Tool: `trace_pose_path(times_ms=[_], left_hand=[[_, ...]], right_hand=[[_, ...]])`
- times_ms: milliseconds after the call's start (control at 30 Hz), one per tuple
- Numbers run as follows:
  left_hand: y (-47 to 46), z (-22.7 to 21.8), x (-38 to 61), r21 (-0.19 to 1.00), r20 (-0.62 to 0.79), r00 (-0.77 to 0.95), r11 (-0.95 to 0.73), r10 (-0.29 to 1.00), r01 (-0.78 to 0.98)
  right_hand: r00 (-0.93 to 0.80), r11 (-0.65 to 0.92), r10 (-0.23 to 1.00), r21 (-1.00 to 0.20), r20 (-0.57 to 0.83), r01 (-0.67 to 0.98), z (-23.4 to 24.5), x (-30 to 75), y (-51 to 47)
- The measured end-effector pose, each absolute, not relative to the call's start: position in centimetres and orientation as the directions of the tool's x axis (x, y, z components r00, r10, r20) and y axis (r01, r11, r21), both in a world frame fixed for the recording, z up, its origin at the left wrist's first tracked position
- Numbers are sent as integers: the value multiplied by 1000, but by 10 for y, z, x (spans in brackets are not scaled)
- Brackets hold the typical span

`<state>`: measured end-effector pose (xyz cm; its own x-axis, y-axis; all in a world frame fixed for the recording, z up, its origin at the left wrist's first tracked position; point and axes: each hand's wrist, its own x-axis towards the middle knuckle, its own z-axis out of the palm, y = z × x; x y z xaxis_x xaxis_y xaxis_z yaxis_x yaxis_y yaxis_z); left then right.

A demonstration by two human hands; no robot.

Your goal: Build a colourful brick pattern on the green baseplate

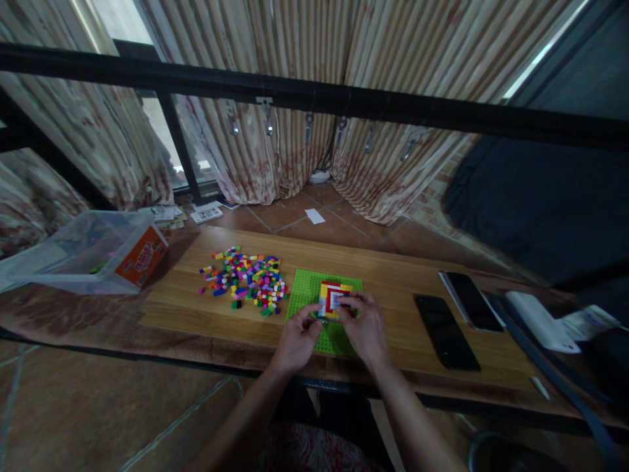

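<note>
A square toy-brick build [330, 296], with nested red, white, yellow and blue outlines, is over the green studded baseplate [302, 285]. I cannot tell whether it is attached to the plate or held just above it. My left hand [299, 335] has thumb and index finger closed at the build's near left corner. Curled over the right side of the build are the fingers of my right hand [364, 326], with the thumb near its middle. Any small brick between the fingertips is too small to make out.
Loose coloured bricks [248, 278] lie spread left of the baseplate on the wooden board [388, 275]. A clear plastic bin [88, 282] with an orange label stands far left. Two dark phones [446, 331] lie to the right, beside a blue strap [555, 360]. A black rail [304, 88] crosses beyond.
</note>
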<state>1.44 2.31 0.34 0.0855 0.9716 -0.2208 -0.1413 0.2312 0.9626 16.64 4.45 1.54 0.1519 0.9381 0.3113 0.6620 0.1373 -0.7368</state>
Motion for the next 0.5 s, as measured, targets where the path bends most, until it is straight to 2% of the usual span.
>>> trace_pose_path(times_ms=[233, 367, 500], left_hand=[[21, 0, 12, 964, -197, 107, 212, 975, -158], [21, -5, 12, 970, -181, 107, 195, 978, -147], [19, -11, 13, 971, -172, 103, 186, 980, -152]], right_hand=[[300, 76, 919, -862, 255, 501, 9, 159, 49], [363, 36, 901, -876, 237, 481, 4, 158, 52], [352, 30, 906, -867, 234, 498, -4, 159, 55]])
